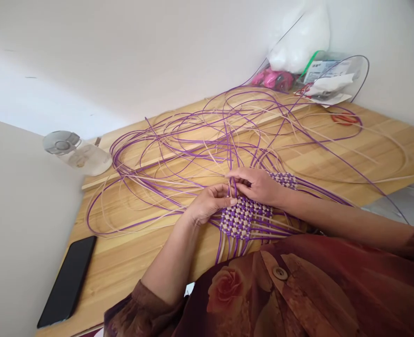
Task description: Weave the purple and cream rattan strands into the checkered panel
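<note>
A woven piece of purple and beige strands [235, 220] lies at the table's near edge, against the patterned shirt. My left hand [208, 203] is closed on its upper left edge, the thumb pressed on the weave. Just to the right, my right hand [257, 186] pinches upright purple strands at the top edge of the piece, its fingertips close to those of my left hand. Long loose purple and beige strands [178, 152] fan out in loops across the table beyond both hands. Part of the weave is hidden under my right hand and forearm.
A black phone [67, 281] lies at the left edge of the wooden table [122, 262]. A clear bottle with a grey lid [78, 152] stands at the back left. Orange-handled scissors [344, 119], a white bag [300, 40] and a pink bundle [272, 78] are at the back right.
</note>
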A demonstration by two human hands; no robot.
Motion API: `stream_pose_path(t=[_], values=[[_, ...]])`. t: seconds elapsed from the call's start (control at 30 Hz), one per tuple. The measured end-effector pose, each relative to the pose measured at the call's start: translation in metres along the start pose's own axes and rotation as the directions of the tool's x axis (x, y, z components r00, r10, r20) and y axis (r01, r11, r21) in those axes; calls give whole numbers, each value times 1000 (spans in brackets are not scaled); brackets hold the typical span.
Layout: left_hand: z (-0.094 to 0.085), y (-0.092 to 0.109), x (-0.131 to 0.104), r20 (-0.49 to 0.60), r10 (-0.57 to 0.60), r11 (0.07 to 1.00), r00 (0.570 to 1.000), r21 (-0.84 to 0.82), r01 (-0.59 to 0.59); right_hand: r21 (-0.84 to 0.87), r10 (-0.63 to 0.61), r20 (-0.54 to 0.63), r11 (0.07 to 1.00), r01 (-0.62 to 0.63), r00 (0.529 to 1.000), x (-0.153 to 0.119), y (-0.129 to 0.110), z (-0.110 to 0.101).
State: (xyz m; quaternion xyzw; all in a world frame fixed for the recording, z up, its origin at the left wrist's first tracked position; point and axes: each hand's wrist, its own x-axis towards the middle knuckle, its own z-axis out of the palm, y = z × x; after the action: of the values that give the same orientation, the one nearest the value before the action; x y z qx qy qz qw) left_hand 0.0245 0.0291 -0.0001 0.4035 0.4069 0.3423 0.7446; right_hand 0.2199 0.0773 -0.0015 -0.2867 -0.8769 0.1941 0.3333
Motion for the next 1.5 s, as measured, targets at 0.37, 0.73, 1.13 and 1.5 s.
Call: stream_pose_path(t=[0.37,0.73,1.13,1.5], values=[[-4,6,-6,5,-54,964,999,260,50,10,10,-129,1000,-9,992,7,-17,-41],[9,4,-8,-16,-84,988,996,132,85,-7,470,551,829,-559,690,0,-53,-39],[15,-8,-1,-192,11,982,981,190,26,336,473,720,402,-852,507,1,-68,-21],[19,-14,3,-242,30,989,970,147,6,-42,467,501,854,-519,729,10,-48,-36]])
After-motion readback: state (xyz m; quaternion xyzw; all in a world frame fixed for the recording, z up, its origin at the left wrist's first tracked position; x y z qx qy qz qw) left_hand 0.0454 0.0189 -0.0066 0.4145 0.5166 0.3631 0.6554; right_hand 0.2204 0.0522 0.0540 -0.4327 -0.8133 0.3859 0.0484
